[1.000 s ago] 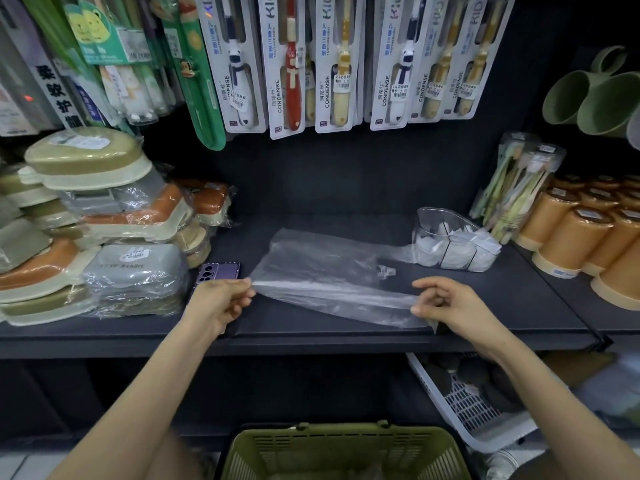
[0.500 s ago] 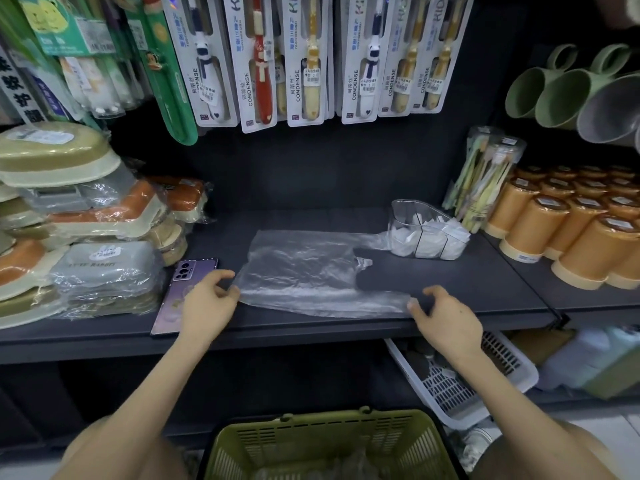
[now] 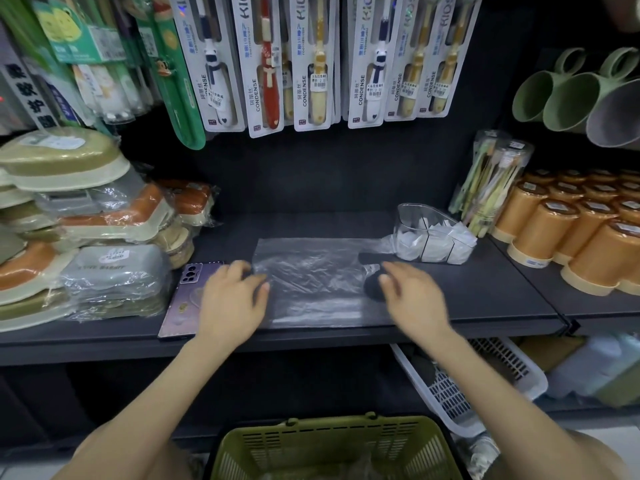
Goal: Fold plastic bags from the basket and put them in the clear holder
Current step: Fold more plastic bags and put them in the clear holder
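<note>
A clear plastic bag (image 3: 311, 278) lies flat on the dark shelf (image 3: 485, 299), its handles pointing right. My left hand (image 3: 230, 303) rests at the bag's left edge with fingers spread, touching it. My right hand (image 3: 412, 299) hovers at the bag's right end by the handles, fingers apart, holding nothing. The clear holder (image 3: 429, 233) stands at the back right of the shelf with folded white bags inside. The green basket (image 3: 332, 448) sits below at the bottom edge of the view.
A purple phone (image 3: 188, 299) lies on the shelf left of my left hand. Stacked soap boxes (image 3: 86, 237) fill the left side. Orange cups (image 3: 571, 233) crowd the right. A white basket (image 3: 485, 382) sits on the lower shelf. Toothbrush packs (image 3: 311, 64) hang above.
Both hands let go of the bag's near edge. The bag now lies flatter on the shelf, and the hands have moved inward over its left and right ends.
</note>
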### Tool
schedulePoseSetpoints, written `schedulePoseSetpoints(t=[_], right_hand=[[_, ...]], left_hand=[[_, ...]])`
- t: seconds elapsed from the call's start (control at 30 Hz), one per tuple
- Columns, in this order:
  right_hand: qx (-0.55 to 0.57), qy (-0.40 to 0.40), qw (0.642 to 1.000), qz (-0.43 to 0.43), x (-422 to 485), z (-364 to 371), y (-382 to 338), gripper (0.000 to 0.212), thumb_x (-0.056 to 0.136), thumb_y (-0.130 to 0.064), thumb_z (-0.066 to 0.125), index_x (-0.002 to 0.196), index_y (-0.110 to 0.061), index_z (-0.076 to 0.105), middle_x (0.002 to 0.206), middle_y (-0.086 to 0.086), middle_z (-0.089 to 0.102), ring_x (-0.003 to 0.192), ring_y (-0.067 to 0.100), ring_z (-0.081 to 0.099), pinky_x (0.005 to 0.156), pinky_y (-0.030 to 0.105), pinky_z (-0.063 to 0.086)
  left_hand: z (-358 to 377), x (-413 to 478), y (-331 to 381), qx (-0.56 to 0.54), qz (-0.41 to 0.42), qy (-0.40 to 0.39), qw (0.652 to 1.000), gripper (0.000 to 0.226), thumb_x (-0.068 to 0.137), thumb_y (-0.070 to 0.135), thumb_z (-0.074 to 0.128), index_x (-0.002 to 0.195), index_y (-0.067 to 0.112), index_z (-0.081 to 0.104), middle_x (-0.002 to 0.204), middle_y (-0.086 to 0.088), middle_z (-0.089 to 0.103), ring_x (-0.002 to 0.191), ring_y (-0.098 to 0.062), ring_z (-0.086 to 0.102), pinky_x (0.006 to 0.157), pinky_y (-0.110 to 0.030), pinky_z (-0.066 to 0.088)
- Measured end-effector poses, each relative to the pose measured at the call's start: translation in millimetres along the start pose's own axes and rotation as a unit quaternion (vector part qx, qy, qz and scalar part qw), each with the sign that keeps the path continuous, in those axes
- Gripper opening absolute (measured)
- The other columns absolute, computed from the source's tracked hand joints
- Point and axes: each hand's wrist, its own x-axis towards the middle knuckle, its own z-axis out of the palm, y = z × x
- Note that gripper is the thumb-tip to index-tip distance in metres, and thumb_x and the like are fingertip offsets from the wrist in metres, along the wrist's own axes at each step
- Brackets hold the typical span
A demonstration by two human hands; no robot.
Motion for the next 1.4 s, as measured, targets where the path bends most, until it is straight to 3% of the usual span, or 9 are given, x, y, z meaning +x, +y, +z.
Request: schedulePoseSetpoints(t=[0.13,0.23,0.43,0.6,0.7,0.87,1.17,1.27,1.4], right_hand=[[-0.041,-0.135,0.974,-0.176,-3.5,56.2,-59.8,0.072,0.093,-0.046,0.007,0.144,-0.008,0.042,0.152,0.015,0.035,0.142,0.031,0.030,0.117,0.043,0.008],[-0.081,-0.222,0.958,-0.163,-8.7,68.4,-59.0,0.097,0.078,-0.067,-0.022,0.154,-0.018,0.015,0.162,0.003,0.006,0.149,0.017,-0.001,0.112,0.031,-0.017],[-0.114,-0.184,0.971,-0.097,-17.3,44.9,2.2,0.115,0.064,-0.070,-0.040,0.154,-0.022,0.014,0.161,-0.004,0.010,0.148,0.010,0.001,0.116,0.028,-0.014],[-0.033,-0.113,0.988,-0.098,8.5,31.4,-17.8,0.100,0.081,-0.068,-0.023,0.150,-0.012,0.023,0.158,0.002,0.020,0.146,0.009,0.008,0.116,0.024,-0.010],[-0.047,-0.115,0.985,-0.116,45.4,51.0,-53.5,0.092,0.085,-0.063,-0.014,0.152,-0.011,0.021,0.160,0.007,0.016,0.149,0.017,0.009,0.116,0.026,-0.011],[-0.124,-0.198,0.967,-0.105,99.9,105.5,-87.8,0.056,0.104,-0.041,0.017,0.154,-0.016,0.012,0.161,0.012,0.008,0.149,0.023,0.002,0.119,0.042,-0.007],[-0.179,-0.221,0.958,-0.031,107.7,89.7,-21.9,0.067,0.094,-0.061,-0.002,0.153,-0.034,0.014,0.162,0.008,0.011,0.149,0.027,0.004,0.118,0.052,-0.006],[-0.037,-0.139,0.982,-0.120,73.9,63.5,-29.3,0.090,0.084,-0.076,-0.003,0.144,-0.026,0.043,0.150,0.008,0.042,0.141,0.024,0.033,0.119,0.043,0.011],[-0.013,-0.115,0.946,-0.303,9.0,41.7,-30.3,0.056,0.083,-0.071,0.044,0.110,-0.030,0.071,0.120,-0.008,0.066,0.113,0.011,0.059,0.104,0.030,0.035]], left_hand=[[28.9,15.6,13.3,-0.033,0.049,-0.189,0.980,0.085,0.086,0.056,0.008,0.144,0.002,0.038,0.153,-0.018,0.033,0.143,-0.034,0.027,0.117,-0.038,0.016],[41.6,10.7,11.1,-0.009,-0.021,-0.270,0.962,0.102,0.070,0.065,-0.014,0.154,0.010,0.007,0.162,-0.008,0.003,0.149,-0.021,-0.001,0.118,-0.029,-0.005],[39.3,6.3,3.4,-0.013,-0.059,-0.303,0.951,0.087,0.085,0.067,0.002,0.155,0.015,0.005,0.162,-0.005,-0.003,0.149,-0.018,-0.005,0.117,-0.028,-0.006],[19.7,23.7,0.1,-0.226,-0.139,-0.242,0.933,0.051,0.099,0.042,0.046,0.146,0.023,0.039,0.160,0.001,0.016,0.148,-0.015,0.015,0.118,-0.028,0.010],[18.5,44.5,-3.6,-0.128,-0.094,-0.197,0.967,0.044,0.103,0.039,0.035,0.140,0.020,0.049,0.159,-0.004,0.020,0.148,-0.023,0.017,0.118,-0.032,0.006],[49.5,77.9,-9.4,0.032,-0.032,-0.248,0.968,0.078,0.087,0.047,-0.001,0.153,0.008,0.015,0.162,-0.009,0.008,0.149,-0.025,0.004,0.118,-0.033,-0.002],[80.0,73.9,-20.4,0.010,-0.043,-0.277,0.960,0.064,0.102,0.050,0.016,0.155,0.015,0.004,0.162,-0.004,0.000,0.149,-0.018,-0.005,0.120,-0.032,-0.005],[73.7,76.2,-22.5,-0.085,-0.071,-0.263,0.958,0.062,0.103,0.047,0.024,0.154,0.016,0.007,0.162,-0.005,0.000,0.149,-0.017,-0.004,0.119,-0.029,-0.004],[50.4,73.5,-28.1,-0.280,-0.153,-0.161,0.934,0.051,0.100,0.039,0.046,0.147,0.021,0.037,0.160,-0.006,0.016,0.149,-0.019,0.006,0.119,-0.031,0.002]])
